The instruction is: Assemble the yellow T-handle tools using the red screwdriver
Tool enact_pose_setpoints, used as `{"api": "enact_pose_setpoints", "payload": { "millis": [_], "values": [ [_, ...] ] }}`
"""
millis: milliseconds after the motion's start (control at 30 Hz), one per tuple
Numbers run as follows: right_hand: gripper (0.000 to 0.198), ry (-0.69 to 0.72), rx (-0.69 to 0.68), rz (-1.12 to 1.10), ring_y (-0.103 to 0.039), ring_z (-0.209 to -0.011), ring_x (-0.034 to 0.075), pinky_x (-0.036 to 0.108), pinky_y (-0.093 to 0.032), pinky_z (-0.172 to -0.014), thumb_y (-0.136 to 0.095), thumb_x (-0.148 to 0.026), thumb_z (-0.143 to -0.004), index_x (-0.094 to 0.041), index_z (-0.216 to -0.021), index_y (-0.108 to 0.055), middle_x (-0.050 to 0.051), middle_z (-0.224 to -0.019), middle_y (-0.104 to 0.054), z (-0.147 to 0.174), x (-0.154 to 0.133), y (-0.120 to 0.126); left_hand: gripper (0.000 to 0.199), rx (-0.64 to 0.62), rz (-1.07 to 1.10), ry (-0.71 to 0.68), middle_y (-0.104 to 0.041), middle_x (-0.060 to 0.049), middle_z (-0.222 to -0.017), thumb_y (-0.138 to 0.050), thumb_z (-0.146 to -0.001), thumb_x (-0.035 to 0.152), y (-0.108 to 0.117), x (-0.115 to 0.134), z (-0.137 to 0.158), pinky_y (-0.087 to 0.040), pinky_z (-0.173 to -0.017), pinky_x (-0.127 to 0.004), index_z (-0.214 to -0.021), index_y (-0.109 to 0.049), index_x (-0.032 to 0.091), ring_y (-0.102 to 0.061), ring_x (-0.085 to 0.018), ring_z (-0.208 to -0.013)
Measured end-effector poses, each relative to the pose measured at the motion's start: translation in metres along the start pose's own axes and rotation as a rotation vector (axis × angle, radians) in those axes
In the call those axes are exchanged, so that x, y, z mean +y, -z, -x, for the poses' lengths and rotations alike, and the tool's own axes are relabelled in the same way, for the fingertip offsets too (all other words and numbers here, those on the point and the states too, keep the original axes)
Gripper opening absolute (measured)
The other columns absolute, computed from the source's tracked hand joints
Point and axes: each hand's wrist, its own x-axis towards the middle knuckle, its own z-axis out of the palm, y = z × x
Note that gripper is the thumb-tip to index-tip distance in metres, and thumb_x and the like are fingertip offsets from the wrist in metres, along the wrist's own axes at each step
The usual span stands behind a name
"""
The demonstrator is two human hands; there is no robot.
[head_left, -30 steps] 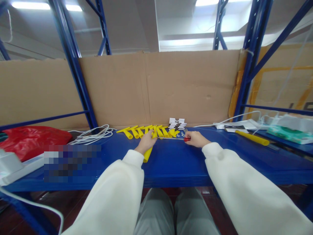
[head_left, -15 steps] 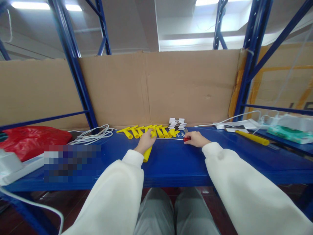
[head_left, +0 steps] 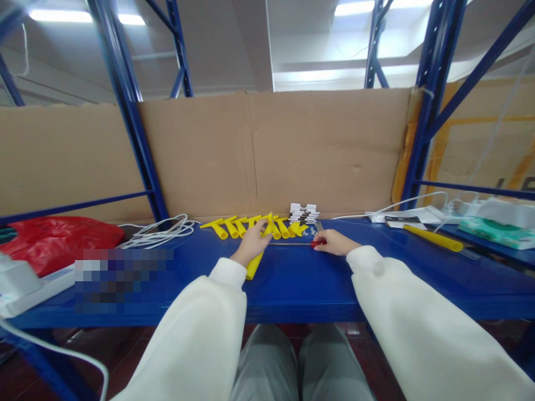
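Note:
My left hand (head_left: 253,245) is closed around a yellow T-shaped plastic handle (head_left: 253,268), whose hollow-looking shaft slants down toward the table's front edge. In my right hand (head_left: 332,243) is a screwdriver (head_left: 318,243) with a red grip. Its long thin shank lies almost level and points left, ending close to the held yellow handle; whether the tip touches it I cannot tell. Behind my left hand, several more yellow T-shaped handles (head_left: 220,230) lie in a row. Small yellow pieces (head_left: 297,229) lie at the row's right end, in front of a stack of white and black pieces (head_left: 304,213).
The blue table (head_left: 301,284) backs onto a cardboard panel (head_left: 321,150). At left are a red bag (head_left: 67,239), coiled white cable (head_left: 167,231) and a white power strip (head_left: 42,289). A larger yellow tool (head_left: 434,238) and a green-and-white pack (head_left: 497,231) lie at right.
My right hand and the screwdriver have shifted slightly toward me and left. The shank now shows more plainly between the hands. My left hand keeps its hold on the yellow handle.

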Motion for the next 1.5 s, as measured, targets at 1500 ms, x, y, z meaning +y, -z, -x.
{"api": "enact_pose_setpoints", "payload": {
  "millis": [1500],
  "values": [
    [0.021, 0.306, 0.332, 0.145, -0.06, -0.073, 0.018, 0.029, -0.039, -0.078, -0.047, -0.015, -0.088, -0.017, -0.075, -0.063, 0.007, -0.077, -0.069, -0.03, -0.049, -0.011, 0.054, -0.109, 0.037, -0.133, -0.072, -0.013, -0.11, -0.062, -0.081, 0.019, -0.014, 0.019, 0.001, -0.053, -0.09, -0.037, -0.135, -0.059, 0.013, -0.069, -0.025, -0.097]
  ]
}}
